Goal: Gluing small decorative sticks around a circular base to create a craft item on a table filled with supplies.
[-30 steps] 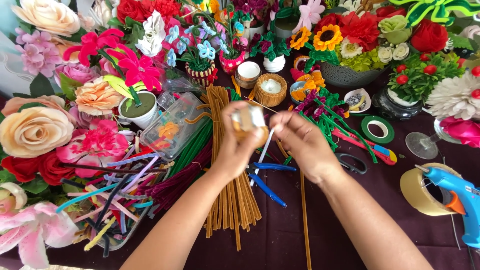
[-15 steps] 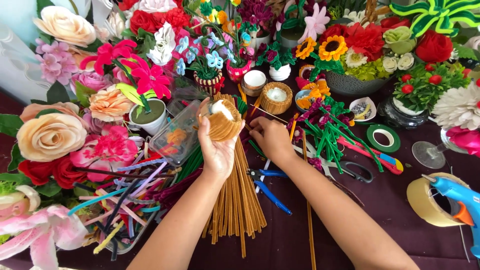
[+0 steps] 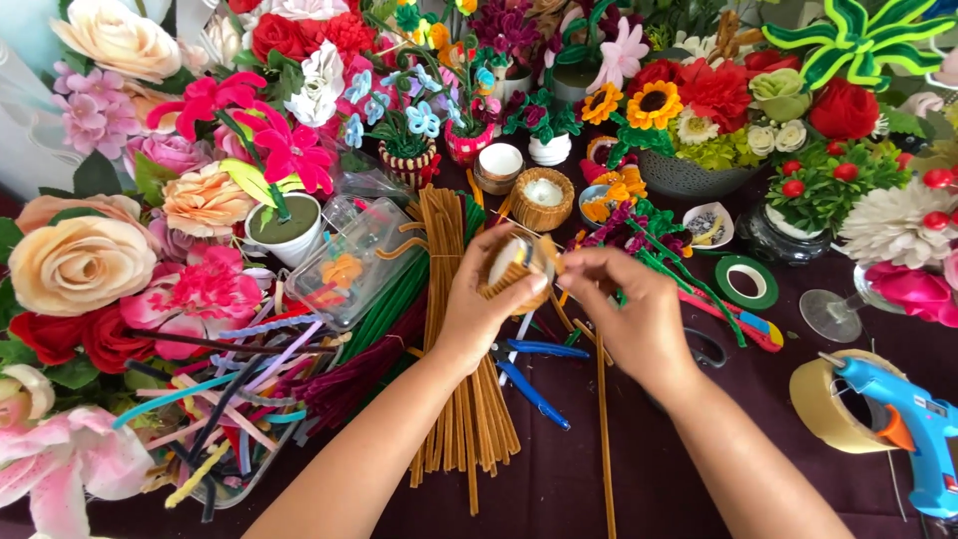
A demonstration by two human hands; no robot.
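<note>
Holding a small tan woven basket [image 3: 519, 271] above the dark tabletop [image 3: 699, 469], our left hand [image 3: 486, 304] wraps its grip around the basket's side. Our right hand [image 3: 624, 309] pinches the basket's rim with its fingertips pressed together. Beneath our hands lie a bundle of tan pipe cleaners [image 3: 454, 299] and blue pliers [image 3: 534, 384].

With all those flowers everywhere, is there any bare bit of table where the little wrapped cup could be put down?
Bare dark cloth shows between the right hand, the green tape ring and the tape roll. A narrower strip lies between the forearms, beside the tan pipe cleaners. Left of the left hand holding the small cup, flowers and pipe cleaners crowd everything.
</note>
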